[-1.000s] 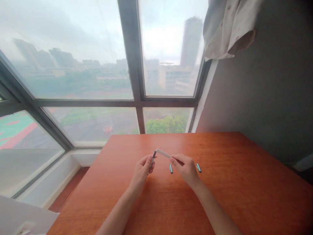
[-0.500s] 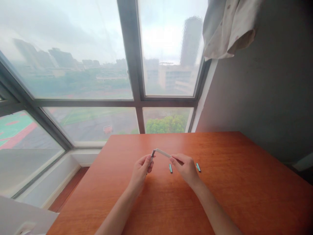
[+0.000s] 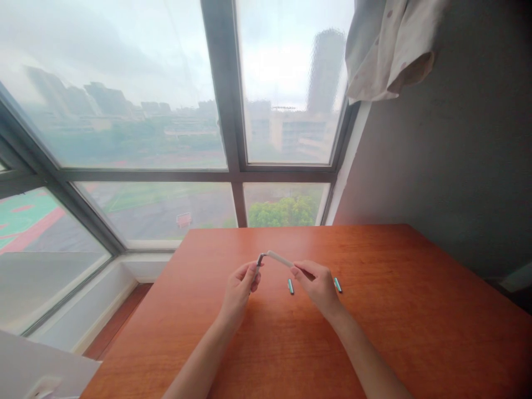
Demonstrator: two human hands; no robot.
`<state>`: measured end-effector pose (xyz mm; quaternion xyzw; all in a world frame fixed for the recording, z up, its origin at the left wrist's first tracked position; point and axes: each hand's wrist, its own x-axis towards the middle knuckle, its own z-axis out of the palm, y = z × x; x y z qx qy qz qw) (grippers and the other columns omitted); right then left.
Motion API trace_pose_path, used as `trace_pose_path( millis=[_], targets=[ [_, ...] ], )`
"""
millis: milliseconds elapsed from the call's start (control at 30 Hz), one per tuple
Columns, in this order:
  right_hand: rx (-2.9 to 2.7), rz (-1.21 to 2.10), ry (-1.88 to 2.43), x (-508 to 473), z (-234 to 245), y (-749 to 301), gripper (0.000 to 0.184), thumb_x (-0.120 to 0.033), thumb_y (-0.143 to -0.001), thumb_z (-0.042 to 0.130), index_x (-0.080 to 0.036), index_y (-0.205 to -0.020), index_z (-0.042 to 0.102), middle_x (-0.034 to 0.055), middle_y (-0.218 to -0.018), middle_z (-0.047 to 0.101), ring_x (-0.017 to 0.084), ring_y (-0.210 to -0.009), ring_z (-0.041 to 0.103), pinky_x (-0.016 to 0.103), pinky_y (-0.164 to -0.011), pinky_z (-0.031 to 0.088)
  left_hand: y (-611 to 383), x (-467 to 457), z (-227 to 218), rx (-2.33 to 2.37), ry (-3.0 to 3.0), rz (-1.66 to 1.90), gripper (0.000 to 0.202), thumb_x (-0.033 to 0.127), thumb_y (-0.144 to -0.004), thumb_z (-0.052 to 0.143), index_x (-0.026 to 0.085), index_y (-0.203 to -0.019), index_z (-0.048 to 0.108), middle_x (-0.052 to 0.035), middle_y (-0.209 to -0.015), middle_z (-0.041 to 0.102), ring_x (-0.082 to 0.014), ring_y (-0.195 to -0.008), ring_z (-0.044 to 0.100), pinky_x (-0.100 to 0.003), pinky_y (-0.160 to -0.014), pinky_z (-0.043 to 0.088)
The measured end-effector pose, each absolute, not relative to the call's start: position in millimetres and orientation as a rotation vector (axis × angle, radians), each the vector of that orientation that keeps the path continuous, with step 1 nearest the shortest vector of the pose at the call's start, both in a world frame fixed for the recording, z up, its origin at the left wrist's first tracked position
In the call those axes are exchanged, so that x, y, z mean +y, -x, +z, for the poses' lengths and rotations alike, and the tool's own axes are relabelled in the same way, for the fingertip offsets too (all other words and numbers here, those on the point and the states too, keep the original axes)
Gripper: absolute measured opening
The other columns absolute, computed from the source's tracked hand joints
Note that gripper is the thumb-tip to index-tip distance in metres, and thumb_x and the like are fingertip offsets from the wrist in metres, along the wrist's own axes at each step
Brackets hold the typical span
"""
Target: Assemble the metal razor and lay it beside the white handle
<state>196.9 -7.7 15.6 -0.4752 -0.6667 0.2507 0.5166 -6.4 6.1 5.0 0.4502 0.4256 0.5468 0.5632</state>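
Pale stick (image 3: 280,258), centre of frame: pinched by right hand (image 3: 315,281), fingers closed; long axis slanting up-left toward dark-tipped stick (image 3: 260,260), pinched by left hand (image 3: 240,284); contact at tips unclear.

Daylight from window (image 3: 230,111) — hazy (overcast), wall (image 3: 453,160) dim

Forearms (image 3: 203,354) bare, angling inward; left fingers (image 3: 251,270) and right fingers (image 3: 301,276) both in pinch grips, near but apart.
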Motion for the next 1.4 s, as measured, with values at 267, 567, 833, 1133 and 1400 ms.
trace_pose_path(
  millis=[267, 567, 833, 1133, 1400],
  targets=[
    [-1.656, 0.590, 1.160, -6.4, 13.0, -196.8, 0.023, -0.032, -0.087, 0.055, -0.018, -0.086, 0.074, 0.0044, -0.075, 0.071, 0.017, -0.067, 0.062, 0.023, -0.058, 0.045, 4.0, 3.8, 8.1, 1.010, -1.091, 1.280, 0.044, 0.052, -0.075, 0.066, 0.012, -0.093, 0.070, 0.0029, -0.056, 0.047, -0.0081, -0.048, 0.036, -0.021, -0.046, 0.024],
    [-1.636, 0.565, 1.190, -6.0, 13.0, -197.7, 0.025, -0.034, -0.087, 0.055, -0.017, -0.087, 0.073, 0.0070, -0.080, 0.073, 0.020, -0.071, 0.065, 0.026, -0.063, 0.048, 5.5, 3.8, 7.9, 0.983, -1.037, 1.263, 0.040, 0.046, -0.072, 0.071, 0.013, -0.095, 0.069, 0.0020, -0.061, 0.049, -0.0083, -0.050, 0.036, -0.021, -0.047, 0.023],
    [-1.630, 0.540, 1.198, -5.7, 11.9, -197.8, 0.026, -0.036, -0.087, 0.055, -0.018, -0.085, 0.074, 0.0060, -0.076, 0.072, 0.018, -0.067, 0.064, 0.024, -0.058, 0.047, 5.1, 3.3, 9.5, 1.007, -1.043, 1.260, 0.043, 0.048, -0.072, 0.070, 0.013, -0.097, 0.069, 0.0017, -0.061, 0.049, -0.0084, -0.049, 0.036, -0.022, -0.047, 0.024],
    [-1.633, 0.548, 1.208, -6.0, 12.5, -197.0, 0.025, -0.034, -0.087, 0.055, -0.018, -0.086, 0.073, 0.0056, -0.076, 0.072, 0.019, -0.068, 0.065, 0.024, -0.060, 0.047, 4.8, 2.9, 8.0, 0.976, -1.063, 1.268, 0.043, 0.047, -0.075, 0.068, 0.013, -0.100, 0.068, 0.0019, -0.061, 0.049, -0.0080, -0.049, 0.036, -0.022, -0.047, 0.024],
    [-1.612, 0.507, 1.240, -5.2, 11.9, -198.2, 0.026, -0.035, -0.087, 0.054, -0.019, -0.084, 0.074, 0.0055, -0.074, 0.072, 0.019, -0.065, 0.064, 0.025, -0.058, 0.047, 7.2, 5.8, 4.0, 0.998, -1.083, 1.284, 0.043, 0.049, -0.077, 0.066, 0.013, -0.101, 0.068, 0.0022, -0.060, 0.048, -0.0083, -0.049, 0.036, -0.022, -0.047, 0.023]
  ],
)
